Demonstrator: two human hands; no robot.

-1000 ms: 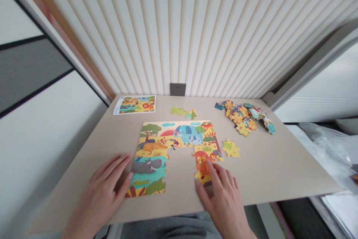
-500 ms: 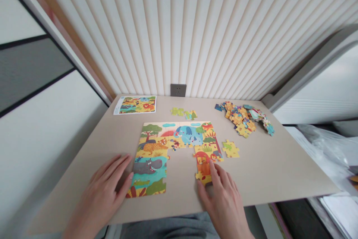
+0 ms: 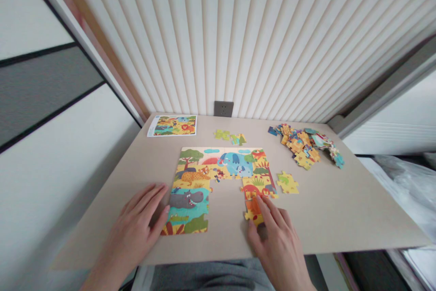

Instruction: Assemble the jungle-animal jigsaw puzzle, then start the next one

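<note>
A partly joined jigsaw puzzle (image 3: 192, 199) with animals lies on the table, its middle and lower part showing bare tabletop. My left hand (image 3: 139, 220) rests on the table at the puzzle's left edge, fingers stretched out and holding nothing. At the lower right, my right hand (image 3: 277, 236) has thumb and fingertips on an orange and yellow puzzle piece (image 3: 252, 211) with part of the lion on it. That piece sits against the lion's head section; my fingers partly cover it, so I cannot tell whether it is fully locked in.
A loose yellow piece with a green figure (image 3: 288, 182) lies right of the puzzle. Green pieces (image 3: 222, 134) lie behind it. A heap of pieces (image 3: 299, 145) is at the back right, a reference picture card (image 3: 175, 125) at the back left. A ribbed wall with a socket (image 3: 224, 109) borders the table.
The whole view has shifted slightly, so everything appears a little farther right. Both hands keep nearly the same places against the puzzle.
</note>
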